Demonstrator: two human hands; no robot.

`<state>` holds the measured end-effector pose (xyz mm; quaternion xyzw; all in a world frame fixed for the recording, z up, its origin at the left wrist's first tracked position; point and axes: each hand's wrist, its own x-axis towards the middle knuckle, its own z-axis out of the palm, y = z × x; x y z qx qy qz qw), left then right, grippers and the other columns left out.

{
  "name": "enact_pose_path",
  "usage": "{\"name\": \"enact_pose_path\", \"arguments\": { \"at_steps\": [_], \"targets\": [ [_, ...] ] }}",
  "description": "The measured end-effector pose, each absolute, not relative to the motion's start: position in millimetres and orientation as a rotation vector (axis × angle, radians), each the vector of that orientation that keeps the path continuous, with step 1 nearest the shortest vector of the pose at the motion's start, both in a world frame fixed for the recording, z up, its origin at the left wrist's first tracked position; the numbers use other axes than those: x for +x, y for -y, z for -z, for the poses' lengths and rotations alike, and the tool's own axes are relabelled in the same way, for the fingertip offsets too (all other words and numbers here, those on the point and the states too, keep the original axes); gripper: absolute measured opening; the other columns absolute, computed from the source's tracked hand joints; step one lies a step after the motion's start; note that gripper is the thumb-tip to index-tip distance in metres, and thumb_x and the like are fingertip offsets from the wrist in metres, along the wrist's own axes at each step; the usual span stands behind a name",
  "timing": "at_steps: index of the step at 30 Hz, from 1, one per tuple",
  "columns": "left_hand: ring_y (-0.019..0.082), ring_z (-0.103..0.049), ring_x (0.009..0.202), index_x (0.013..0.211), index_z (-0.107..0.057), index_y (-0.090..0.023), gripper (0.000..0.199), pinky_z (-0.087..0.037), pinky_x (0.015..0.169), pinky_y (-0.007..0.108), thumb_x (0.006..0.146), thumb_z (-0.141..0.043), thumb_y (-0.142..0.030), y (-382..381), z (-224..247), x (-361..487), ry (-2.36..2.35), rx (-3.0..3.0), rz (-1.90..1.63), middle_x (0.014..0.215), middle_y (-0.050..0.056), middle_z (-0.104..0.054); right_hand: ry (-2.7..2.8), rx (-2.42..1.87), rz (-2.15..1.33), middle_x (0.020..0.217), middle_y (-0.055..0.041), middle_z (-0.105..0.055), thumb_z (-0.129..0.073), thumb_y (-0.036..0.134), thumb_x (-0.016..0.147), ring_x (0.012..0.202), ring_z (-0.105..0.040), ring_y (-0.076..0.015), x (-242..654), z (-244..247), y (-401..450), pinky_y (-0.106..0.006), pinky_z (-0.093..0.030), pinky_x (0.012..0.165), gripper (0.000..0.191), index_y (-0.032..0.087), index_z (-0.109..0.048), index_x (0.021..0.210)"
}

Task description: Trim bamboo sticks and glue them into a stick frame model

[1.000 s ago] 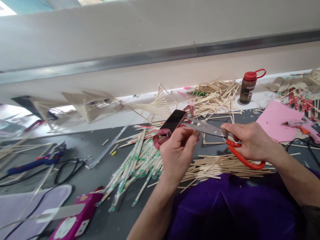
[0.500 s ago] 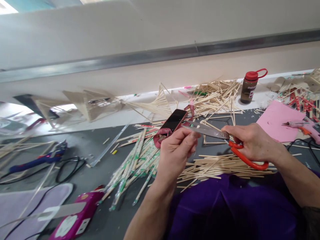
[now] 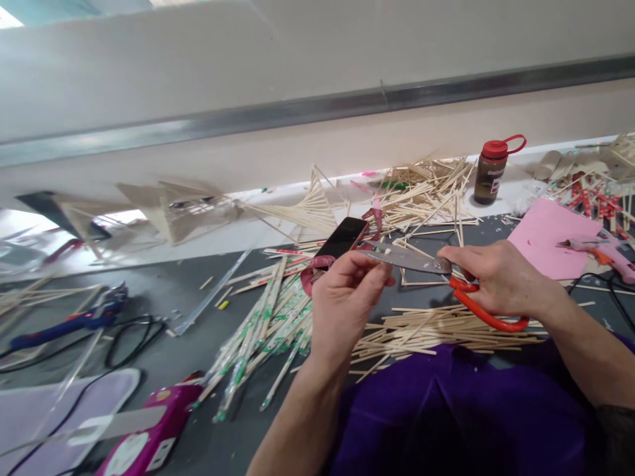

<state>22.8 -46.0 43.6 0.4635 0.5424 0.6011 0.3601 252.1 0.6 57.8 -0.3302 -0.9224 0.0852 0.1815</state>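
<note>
Head view: right hand (image 3: 506, 274) wrapped round the orange-handled scissors (image 3: 421, 260), blades pointing left. Left hand (image 3: 342, 297) pinched, thumb and fingertips together right at the blade end; whether anything thin sits between them, cannot tell. Scissors are held above the middle of the grey surface (image 3: 183, 357), between its far and near edges.

Main hazard, as judged: a nick to the left fingertips. Cause would be the right hand squeezing the handles or twisting the blades while the pinch is so near. How far the blades stand apart is hard to read. A small pale bit (image 3: 387, 251) shows against the blade; if stuck there, it might foul a cut.

Second: the black-screened phone (image 3: 344, 238) lies just beyond the left hand, toward the surface's far edge. A forward slip could scratch its screen; the printed red strap (image 3: 307, 281), looped beside the knuckles, could snag and drag it.

Third: loose bamboo sticks (image 3: 446, 330) crowd the near edge, against the purple cloth (image 3: 446, 410). A dropped forearm could roll some off.

Toward the right edge, pink glue gun (image 3: 602, 250), nozzle over pink sheet (image 3: 540, 241). Heat unknown; a wide right elbow might catch its cord.
</note>
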Motion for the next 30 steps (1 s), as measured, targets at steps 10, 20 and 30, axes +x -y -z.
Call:
{"name": "enact_pose_path", "arguments": {
  "at_steps": [10, 20, 30],
  "targets": [
    [0.005, -0.042, 0.041, 0.071, -0.068, -0.017, 0.032, -0.028, 0.038, 0.015, 0.073, -0.082, -0.045, 49, -44, 23, -1.33, 1.2, -1.577, 0.052, -0.002, -0.061, 2.619, -0.92, -0.319, 0.068, -0.0001, -0.061, -0.05, 0.023, 0.085, 0.056, -0.053, -0.0118, 251, -60, 0, -0.025, -0.027, 0.053, 0.03, 0.013, -0.064, 0.109],
    [-0.001, -0.023, 0.029, 0.065, -0.064, -0.014, 0.042, -0.014, 0.03, 0.012, 0.057, -0.089, -0.046, 46, -57, 17, -1.078, 0.859, -1.217, 0.041, -0.005, -0.051, 2.621, -0.829, -0.439, 0.076, -0.0003, -0.066, -0.051, 0.016, 0.083, 0.058, -0.051, -0.0114, 257, -64, -1, -0.026, -0.027, 0.055, 0.024, 0.018, -0.061, 0.105],
    [0.007, -0.048, 0.042, 0.075, -0.068, -0.018, 0.016, -0.035, 0.04, 0.018, 0.075, -0.075, -0.033, 46, -42, 24, -1.493, 1.351, -1.584, 0.058, -0.002, -0.067, 2.638, -0.97, -0.285, 0.081, -0.0029, -0.071, -0.055, 0.027, 0.087, 0.064, -0.061, -0.0155, 249, -56, -4, -0.025, -0.031, 0.056, 0.026, 0.018, -0.061, 0.111]
  ]
}}
